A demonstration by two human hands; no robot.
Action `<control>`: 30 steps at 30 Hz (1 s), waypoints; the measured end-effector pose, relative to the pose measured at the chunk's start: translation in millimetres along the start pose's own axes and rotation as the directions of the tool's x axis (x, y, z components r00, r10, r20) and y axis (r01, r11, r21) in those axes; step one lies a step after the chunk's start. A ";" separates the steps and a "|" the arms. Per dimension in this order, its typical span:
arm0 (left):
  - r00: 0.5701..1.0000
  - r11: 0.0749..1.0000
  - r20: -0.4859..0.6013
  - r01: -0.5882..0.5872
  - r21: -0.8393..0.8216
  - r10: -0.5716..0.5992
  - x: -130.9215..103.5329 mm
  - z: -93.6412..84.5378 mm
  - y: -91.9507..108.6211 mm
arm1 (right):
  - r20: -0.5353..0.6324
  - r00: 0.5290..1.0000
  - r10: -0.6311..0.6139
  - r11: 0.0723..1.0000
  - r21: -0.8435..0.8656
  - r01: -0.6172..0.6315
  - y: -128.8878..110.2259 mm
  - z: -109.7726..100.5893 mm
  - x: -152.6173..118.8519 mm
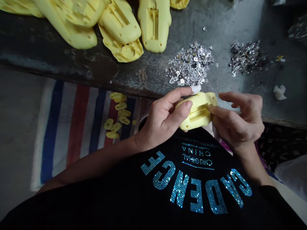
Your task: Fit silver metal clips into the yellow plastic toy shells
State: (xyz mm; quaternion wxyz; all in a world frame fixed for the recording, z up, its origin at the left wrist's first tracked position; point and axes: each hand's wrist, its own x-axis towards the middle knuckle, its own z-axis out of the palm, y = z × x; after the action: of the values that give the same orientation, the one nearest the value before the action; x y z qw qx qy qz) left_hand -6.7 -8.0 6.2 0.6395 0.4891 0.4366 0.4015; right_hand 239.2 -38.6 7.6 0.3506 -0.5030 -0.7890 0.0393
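A yellow plastic shell [203,118] with a long battery slot is gripped in my left hand [165,115], the thumb lying across its face. White tape wraps a fingertip of that hand. My right hand [240,118] is at the other end of the shell, its thumb pressed at the end of the slot. A small metal piece [206,106] shows by that thumb, too small to make out well. The right index finger is stretched out, apart from the shell. Just beyond the shell lies a pile of small silvery metal contacts [192,64].
A second pile of metal parts [248,59] and a white scrap [279,92] are at the right of the dark table [141,73]. Several yellow shells [154,28] lie at the back left. Below the edge, a striped sheet [79,118] holds several small yellow pieces [116,127].
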 end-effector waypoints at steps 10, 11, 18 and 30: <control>0.995 0.992 -0.005 -0.097 0.078 0.098 -3.8 -1.0 2.7 | 0.016 0.987 0.158 0.980 0.119 -0.159 -4.1 -6.8 4.3; 0.994 0.990 -0.003 -0.106 0.088 0.107 -3.9 -1.1 2.6 | 0.018 0.990 0.138 0.985 0.099 -0.139 -4.6 -6.5 4.1; 0.990 0.988 0.003 -0.143 0.054 0.143 -1.2 -2.0 -2.4 | -0.078 0.989 -0.123 0.990 -0.083 0.117 2.2 5.3 -0.1; 0.994 0.994 0.015 -0.107 0.014 0.107 2.1 -2.0 -1.5 | -0.112 0.975 -0.191 0.979 -0.094 0.181 8.2 9.7 0.6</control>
State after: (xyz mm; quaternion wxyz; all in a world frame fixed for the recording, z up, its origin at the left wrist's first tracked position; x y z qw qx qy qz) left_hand -7.8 -5.7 4.1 0.6167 0.5191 0.4081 0.4285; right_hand 239.5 -31.3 -2.8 0.3785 -0.4424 -0.8110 -0.0570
